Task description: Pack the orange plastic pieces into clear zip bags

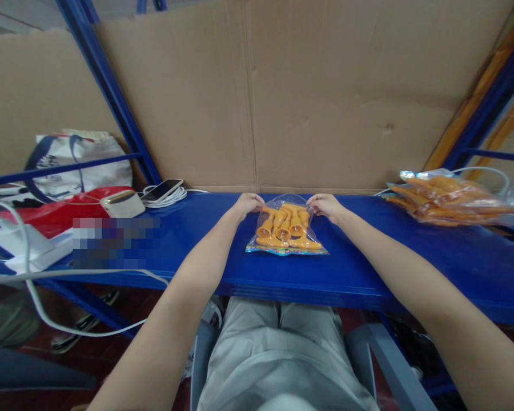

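Observation:
A clear plastic bag (285, 228) lies flat on the blue table in front of me, its coloured strip edge toward me. Inside are several orange horn-shaped pieces (282, 224) with flared, hollow ends. My left hand (250, 204) pinches the bag's far left corner between thumb and fingers. At the far right corner, my right hand (325, 205) grips the plastic in the same way. Both forearms reach forward across the table edge, one on each side of the bag.
More bagged orange pieces (449, 197) lie at the right. On the left are a phone (163, 192) on a coiled white cable, a red bag (68, 211), a white power bank (122, 204) and a tote bag (83, 165). Cardboard (304, 97) stands behind the blue table (351, 268).

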A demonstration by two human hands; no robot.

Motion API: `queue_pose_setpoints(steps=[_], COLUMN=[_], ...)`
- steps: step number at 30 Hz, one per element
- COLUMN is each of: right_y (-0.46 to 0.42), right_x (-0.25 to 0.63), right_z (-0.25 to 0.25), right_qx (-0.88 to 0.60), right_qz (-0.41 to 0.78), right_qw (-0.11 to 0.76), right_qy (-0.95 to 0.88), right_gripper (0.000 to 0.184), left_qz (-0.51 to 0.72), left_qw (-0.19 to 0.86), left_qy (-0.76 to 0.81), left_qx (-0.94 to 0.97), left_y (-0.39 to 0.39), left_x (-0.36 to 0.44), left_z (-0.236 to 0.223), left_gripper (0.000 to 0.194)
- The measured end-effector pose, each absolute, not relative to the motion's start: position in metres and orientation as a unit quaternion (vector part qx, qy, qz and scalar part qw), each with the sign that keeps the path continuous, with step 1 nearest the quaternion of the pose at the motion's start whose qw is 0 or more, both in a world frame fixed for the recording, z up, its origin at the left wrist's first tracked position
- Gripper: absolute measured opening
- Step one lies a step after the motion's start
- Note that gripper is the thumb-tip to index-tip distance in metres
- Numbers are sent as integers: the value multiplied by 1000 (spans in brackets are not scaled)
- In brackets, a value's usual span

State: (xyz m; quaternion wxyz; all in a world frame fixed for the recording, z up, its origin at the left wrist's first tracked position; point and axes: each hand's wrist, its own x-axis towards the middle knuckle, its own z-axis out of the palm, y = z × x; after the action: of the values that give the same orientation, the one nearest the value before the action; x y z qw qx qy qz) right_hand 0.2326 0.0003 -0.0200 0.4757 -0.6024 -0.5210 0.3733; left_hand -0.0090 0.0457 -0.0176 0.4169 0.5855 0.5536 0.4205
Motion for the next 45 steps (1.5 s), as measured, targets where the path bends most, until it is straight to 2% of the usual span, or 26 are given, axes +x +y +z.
queue_pose_setpoints(steps=[4, 9, 13, 18, 22, 29, 33, 40, 45], right_y=[0, 2, 3, 5, 7, 8, 8, 10, 10], right_x=[232, 234, 236, 238, 239, 241, 241, 243, 241], right_z=[-20, -22, -23, -23, -24, -28, -29, -27, -27], right_qx=[-606, -616, -585, -565, -560, -582, -579, -564, -555], right_qz=[354, 267, 148, 78, 81, 230, 263, 146, 60], right_qw=[457, 404, 353, 314, 322, 398, 403, 344, 285], right_qy=[-547, -621, -715, -759, -759, -671, -658, -736, -780], right_gripper=[18, 26, 29, 28, 26, 27, 27, 28, 27], left_qz=[403, 331, 271, 205, 182, 218, 240, 253, 220], left_qw=[372, 203, 74, -11, -32, -4, 3, 13, -21], left_qy=[555, 552, 537, 542, 554, 569, 560, 525, 517], left_qx=[625, 738, 795, 815, 812, 793, 793, 813, 827], left_y=[42, 43, 43, 37, 34, 40, 46, 54, 51], left_x=[-7, -7, -8, -7, -6, -8, -11, -15, -17], left_z=[-19, -20, -21, -20, -19, -22, -26, -30, -28], left_gripper=[24, 25, 25, 24, 23, 25, 26, 28, 25])
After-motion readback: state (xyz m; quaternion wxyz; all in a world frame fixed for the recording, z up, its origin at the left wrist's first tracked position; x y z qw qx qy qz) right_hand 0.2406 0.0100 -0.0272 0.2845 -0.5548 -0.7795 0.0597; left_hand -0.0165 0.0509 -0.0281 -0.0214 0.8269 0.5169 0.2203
